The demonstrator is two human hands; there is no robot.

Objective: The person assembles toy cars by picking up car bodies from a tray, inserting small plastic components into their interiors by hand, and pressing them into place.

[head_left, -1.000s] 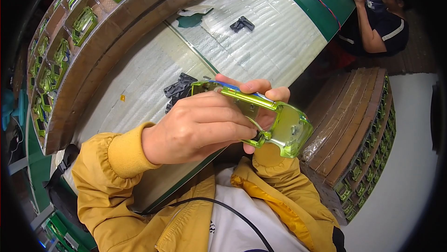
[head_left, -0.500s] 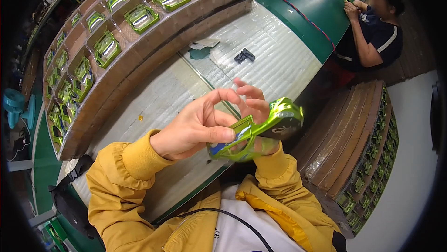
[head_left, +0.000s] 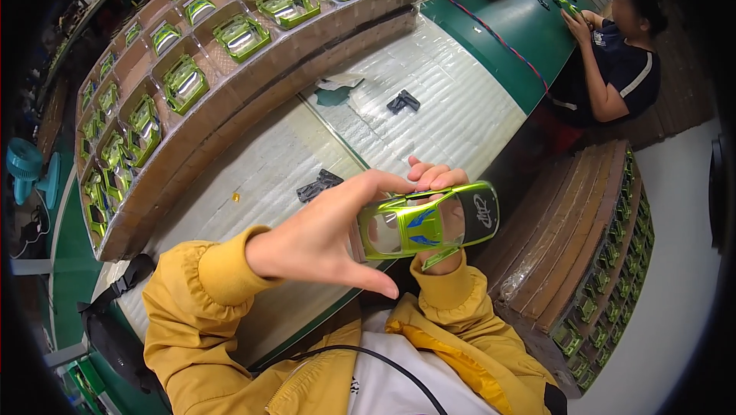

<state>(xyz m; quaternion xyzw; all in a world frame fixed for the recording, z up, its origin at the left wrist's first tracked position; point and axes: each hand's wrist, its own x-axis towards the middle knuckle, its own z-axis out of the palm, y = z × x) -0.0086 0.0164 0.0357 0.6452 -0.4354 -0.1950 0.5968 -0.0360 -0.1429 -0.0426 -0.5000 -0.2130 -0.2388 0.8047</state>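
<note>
A bright green toy car body shell [head_left: 431, 225] with blue stripes, clear windows and a dark end is held over the table's front edge. My right hand [head_left: 443, 179] grips it, its fingers curled over the far side and the palm mostly hidden beneath the shell. My left hand [head_left: 322, 231] is open at the shell's left end, thumb stretched away toward me and index finger along the far edge; its other fingers are hidden. Just beyond my left hand lie small black plastic parts [head_left: 320, 183]. Farther off, another black piece [head_left: 402, 101] rests on the table.
At the far left, a stacked cardboard tray [head_left: 222, 93] holds several green shells in compartments. Another stack of trays [head_left: 563, 223] stands at right. A red and blue cable [head_left: 498, 35] crosses the green table. A co-worker [head_left: 613, 62] sits at far right, holding a green piece.
The shell has turned so its top faces up. My left thumb has let go of it and spread away. Black parts beyond my left hand have come into view.
</note>
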